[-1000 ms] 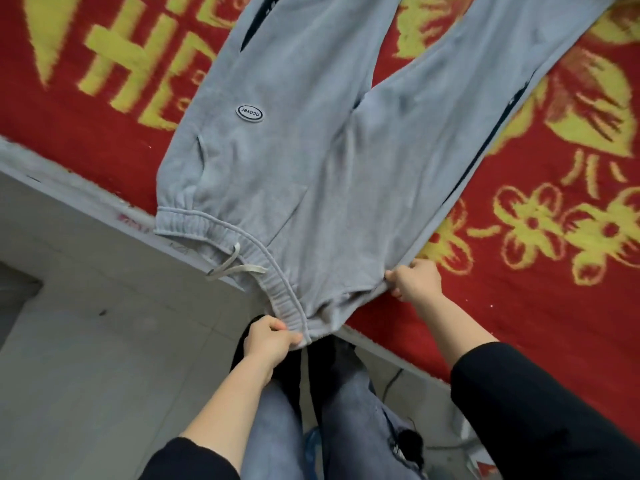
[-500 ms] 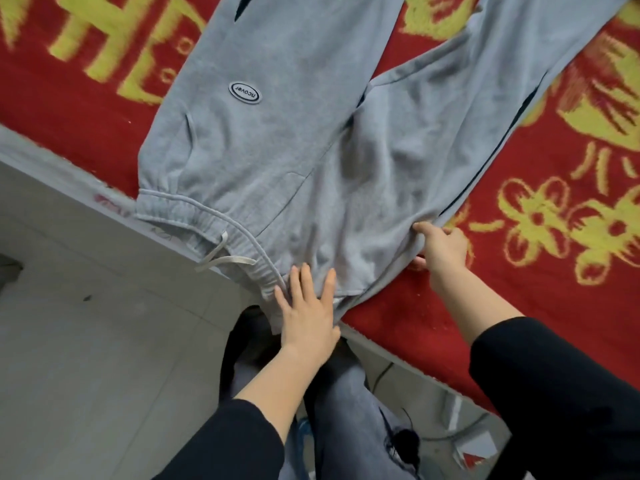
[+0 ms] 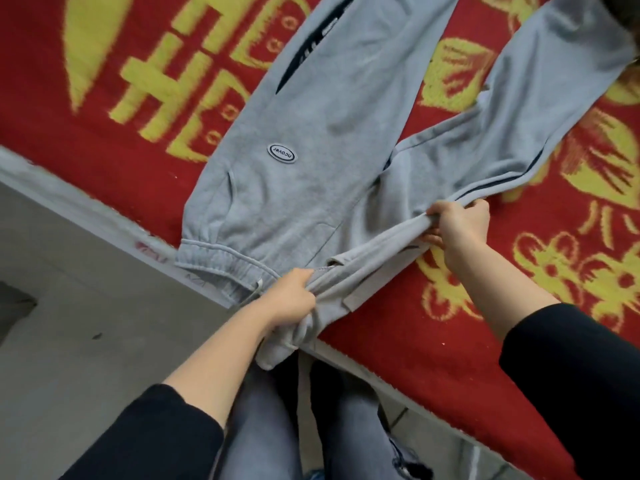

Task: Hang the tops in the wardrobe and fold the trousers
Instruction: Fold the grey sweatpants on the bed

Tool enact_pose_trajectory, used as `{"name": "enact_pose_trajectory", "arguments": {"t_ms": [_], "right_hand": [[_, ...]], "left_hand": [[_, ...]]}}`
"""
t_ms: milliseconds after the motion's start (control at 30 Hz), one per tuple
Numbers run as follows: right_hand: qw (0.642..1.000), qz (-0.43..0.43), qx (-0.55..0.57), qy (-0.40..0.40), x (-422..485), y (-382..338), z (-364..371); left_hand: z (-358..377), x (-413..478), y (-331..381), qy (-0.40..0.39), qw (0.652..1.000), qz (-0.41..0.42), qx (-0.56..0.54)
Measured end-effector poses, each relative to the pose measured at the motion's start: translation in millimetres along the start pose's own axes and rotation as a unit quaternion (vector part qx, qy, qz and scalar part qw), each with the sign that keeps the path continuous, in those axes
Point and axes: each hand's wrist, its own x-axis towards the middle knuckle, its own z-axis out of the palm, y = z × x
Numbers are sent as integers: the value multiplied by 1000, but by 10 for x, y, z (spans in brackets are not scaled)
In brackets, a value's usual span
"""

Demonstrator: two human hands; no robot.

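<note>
Grey jogging trousers [image 3: 311, 140] with an oval logo patch [image 3: 282, 153] lie spread on a red bed cover, waistband toward me, legs running away to the top of the view. My left hand [image 3: 294, 299] grips the bunched waistband near its middle, at the bed's edge. My right hand [image 3: 460, 225] grips the right side seam with the dark stripe, and this edge is lifted and gathered toward the other leg. The white drawstring [image 3: 258, 289] hangs by my left hand. No tops are in view.
The red bed cover [image 3: 519, 271] with yellow flowers and characters fills the upper and right part. The bed's grey edge [image 3: 86, 209] runs diagonally. Grey floor [image 3: 86, 341] lies at left. My legs in grey jeans [image 3: 270, 427] stand against the bed.
My left hand went from gripping the waistband, to lying flat on it, to gripping it bunched. My right hand has lifted and gathered the right side seam inward.
</note>
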Motion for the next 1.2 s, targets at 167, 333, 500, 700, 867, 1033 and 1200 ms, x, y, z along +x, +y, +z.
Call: {"name": "enact_pose_trajectory", "arguments": {"t_ms": [167,333,500,700,867,1033,1200], "right_hand": [[997,-67,33,-1,-124,-559,831],[988,-112,80,-71,-359,-998,1852],[964,-52,-63,-251,-478,-839,2484],[954,-43,-171,-241,-367,-607,2605],[986,-65,-56,-140,41,-901,2421],[993,-99,-44,-45,650,-1277,1999],[993,-90,-46,54,1273,-1407,1518]], "left_hand": [[-952,-102,35,26,996,10,-86],[-1723,52,-289,116,982,-33,-143],[-1919,269,-684,184,978,-95,-5],[-1992,441,-539,244,964,-59,91],[-2130,861,-62,288,941,60,165],[-2195,1446,621,269,915,183,240],[-2211,2010,1145,230,881,246,333]]}}
